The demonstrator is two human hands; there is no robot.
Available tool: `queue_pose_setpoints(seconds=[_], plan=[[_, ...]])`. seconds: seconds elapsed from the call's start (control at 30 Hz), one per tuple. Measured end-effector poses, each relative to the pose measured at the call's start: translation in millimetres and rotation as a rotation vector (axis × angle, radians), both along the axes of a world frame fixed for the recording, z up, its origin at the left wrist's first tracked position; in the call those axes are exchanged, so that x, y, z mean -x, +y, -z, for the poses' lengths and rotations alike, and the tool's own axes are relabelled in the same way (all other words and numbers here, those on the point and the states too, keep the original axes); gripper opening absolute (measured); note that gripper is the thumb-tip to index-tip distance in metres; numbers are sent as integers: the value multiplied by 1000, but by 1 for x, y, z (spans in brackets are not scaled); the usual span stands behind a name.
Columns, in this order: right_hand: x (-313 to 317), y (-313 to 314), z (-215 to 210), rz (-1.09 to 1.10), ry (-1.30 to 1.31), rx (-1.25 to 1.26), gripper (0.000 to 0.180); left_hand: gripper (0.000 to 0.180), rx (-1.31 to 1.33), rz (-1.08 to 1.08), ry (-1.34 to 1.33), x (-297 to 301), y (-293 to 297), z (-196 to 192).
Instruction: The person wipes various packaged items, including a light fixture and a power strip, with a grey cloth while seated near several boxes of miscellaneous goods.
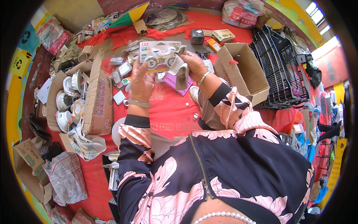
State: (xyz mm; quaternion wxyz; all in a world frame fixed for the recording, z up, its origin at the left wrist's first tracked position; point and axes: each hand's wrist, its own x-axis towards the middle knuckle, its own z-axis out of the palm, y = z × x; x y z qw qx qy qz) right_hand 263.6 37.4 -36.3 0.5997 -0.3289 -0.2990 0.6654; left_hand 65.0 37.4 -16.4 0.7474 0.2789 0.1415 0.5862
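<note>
My left hand (141,83) grips the left edge of a carded pack (161,53), a clear-fronted package with a bicycle-shaped item inside. The pack is held up above the red floor covering, its front turned towards me. In my right hand (195,65) is a crumpled grey cloth (180,70), pinched at the pack's right edge and hanging down over its lower right corner. Just below the cloth lies a flat purple packet (183,89). The fingertips of both hands are partly hidden behind the pack and the cloth.
To the left stands a cardboard box (97,102) of round white lamp fittings, with a striped cloth (86,140) at its near side. An open cardboard box (240,69) and black plastic crates (279,71) are at right. Small white items (119,98) lie on the red covering.
</note>
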Motion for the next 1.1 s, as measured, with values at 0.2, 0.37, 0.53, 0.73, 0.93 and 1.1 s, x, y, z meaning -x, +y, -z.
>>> queue_pose_setpoints(seconds=[0.2, 0.37, 0.53, 0.73, 0.93, 1.1], plan=[[-14, -9, -14, -139, -290, 17, 24, 55, -119, 105, 366, 21, 13, 3], [-17, -4, -2, -191, -415, 0, 24, 48, -83, 281, 438, 5, -1, 1], [-13, 0, 9, -13, -416, 6, 23, 49, -25, 325, 400, 0, 2, 9], [-56, 20, 11, 439, 6, 134, 28, 43, 6, 113, 248, 8, 5, 5], [3, 3, -1, 230, -643, -425, 50, 40, 18, 7, 343, 6, 5, 18], [23, -5, -3, 393, -1114, -450, 55, 40, 3, 114, 266, -7, 1, 19]])
